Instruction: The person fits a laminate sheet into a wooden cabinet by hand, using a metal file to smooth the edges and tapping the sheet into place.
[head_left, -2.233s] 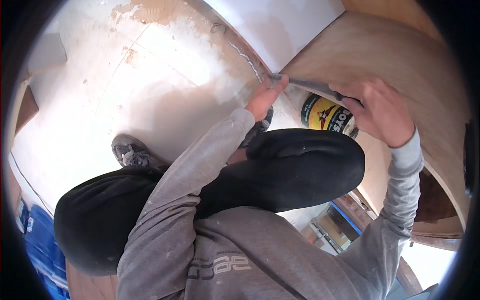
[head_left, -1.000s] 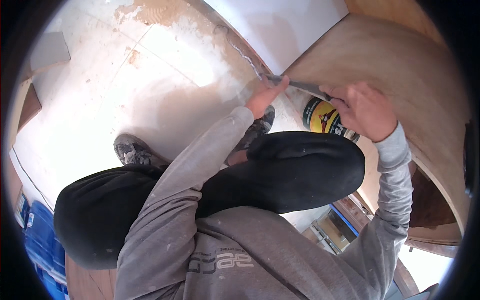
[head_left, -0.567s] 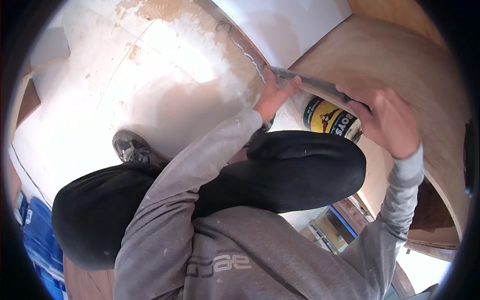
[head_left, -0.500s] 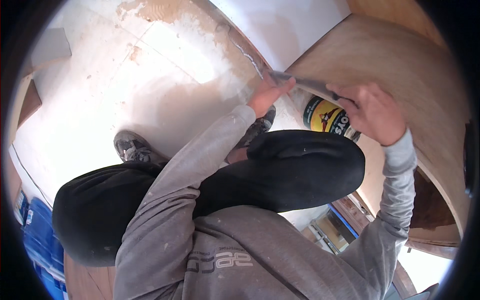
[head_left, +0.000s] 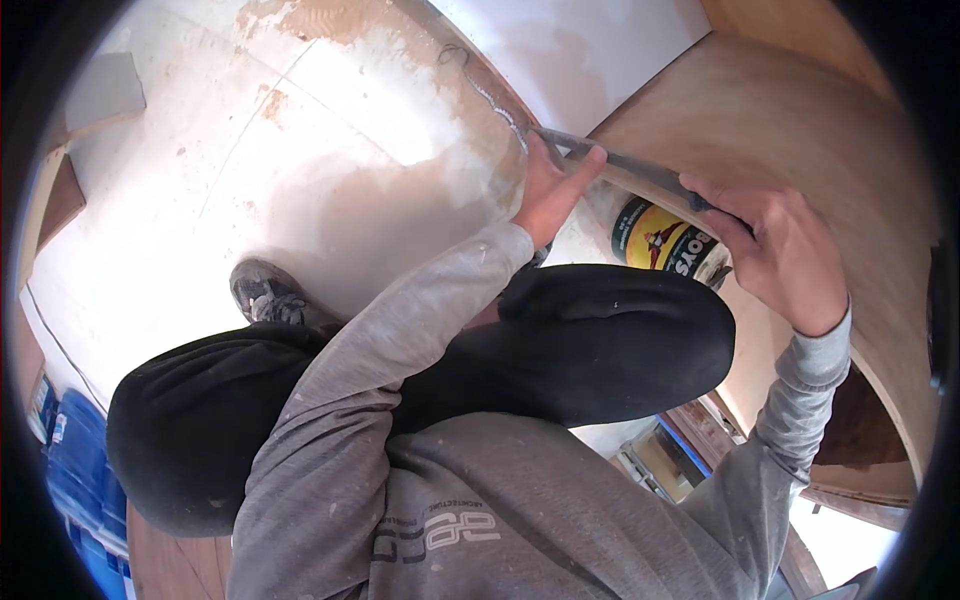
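A long, flat, dark-grey strip (head_left: 648, 172) slants down from left to right along the lower edge of a curved wooden panel (head_left: 790, 125), near the corner with a white panel (head_left: 620, 60). The right hand (head_left: 782, 245) is clamped around the strip's darker right end. The left hand (head_left: 553, 190) touches its other end with two digits spread apart; whether they clamp it cannot be told. Just below the strip sits a can (head_left: 655, 238) with a green and yellow label. Farther out are the person's black trousers (head_left: 610, 340), a dusty shoe (head_left: 268, 292) on a pale, stained floor (head_left: 330, 190), and blue plastic (head_left: 85, 460) at lower left.
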